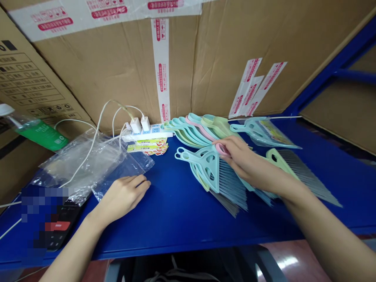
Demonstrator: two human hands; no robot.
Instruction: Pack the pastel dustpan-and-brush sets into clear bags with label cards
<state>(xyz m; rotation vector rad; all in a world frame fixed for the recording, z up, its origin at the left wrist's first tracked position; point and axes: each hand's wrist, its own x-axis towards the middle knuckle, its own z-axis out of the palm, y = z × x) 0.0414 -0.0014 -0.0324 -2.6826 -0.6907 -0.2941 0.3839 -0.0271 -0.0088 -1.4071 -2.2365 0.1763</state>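
Note:
My left hand (126,196) rests on the blue table beside the clear plastic bags (88,160), its fingers loosely bent with nothing visible in them. The fingers of my right hand (239,158) are closed around a pink handle (222,149) with a looped end; what it belongs to is mostly hidden behind the hand. Under and beside this hand lie hand brushes (210,166) in light blue and green with grey-blue bristles, overlapping in a pile. Behind them is a fanned row of dustpans (188,131), mostly light blue, with green and pink ones among them.
At the back right lies a bagged dustpan set (264,131), and a green brush (283,164) is right of my forearm. Yellow printed cards (149,147) lie before a power strip (158,131) with white cables. A green-labelled bottle (41,131) and a dark phone (66,223) are left.

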